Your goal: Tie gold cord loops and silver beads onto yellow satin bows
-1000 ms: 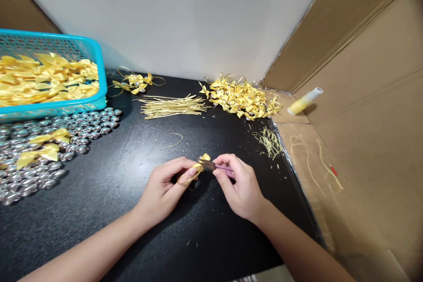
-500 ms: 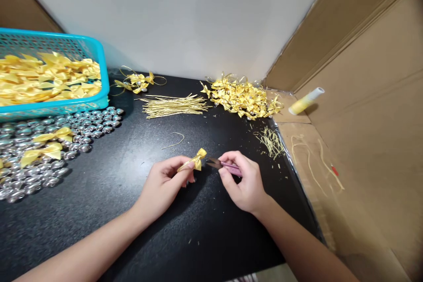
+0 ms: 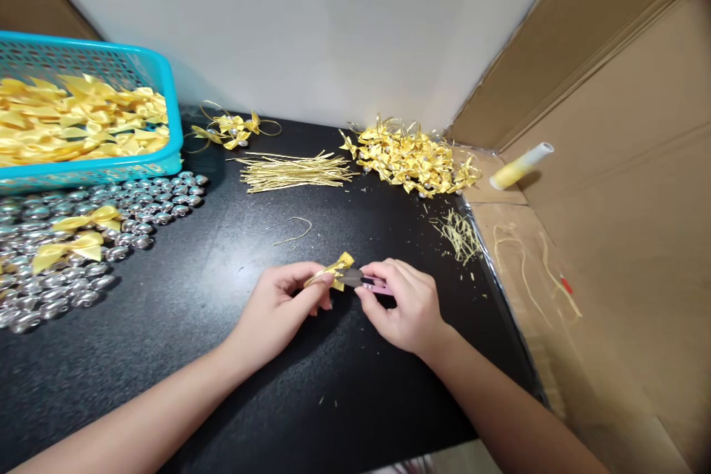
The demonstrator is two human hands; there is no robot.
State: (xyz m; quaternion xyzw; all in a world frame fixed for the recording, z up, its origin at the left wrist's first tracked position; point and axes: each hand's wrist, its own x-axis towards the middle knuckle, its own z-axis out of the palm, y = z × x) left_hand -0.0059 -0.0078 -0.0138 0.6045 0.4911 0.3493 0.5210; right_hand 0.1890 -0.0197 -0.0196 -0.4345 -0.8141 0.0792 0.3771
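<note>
Near the middle of the black table, my left hand [image 3: 289, 304] pinches a yellow ribbon bow [image 3: 345, 261] with gold cord along it. My right hand [image 3: 404, 304] is closed on small pink-handled snips [image 3: 379, 286]. The dark blades of the snips are at the bow, close to my left fingertips; whether they hold the cord between them is too small to tell. A single thin curved piece of cord [image 3: 300, 229] lies on the table just beyond my hands.
Left: a turquoise basket [image 3: 174, 100] of yellow bows, beside silver beads [image 3: 161, 205]. Behind my hands: gold cords [image 3: 297, 172], a small bow cluster [image 3: 236, 129] and a larger bow pile [image 3: 411, 159]. Right: cord clippings [image 3: 460, 235], a yellow-white roll [image 3: 521, 166] and cardboard [image 3: 627, 200].
My right hand has moved left, bringing the snips' blades from beside the bow onto it, and the blades look closer together. The whole view has shifted slightly.
</note>
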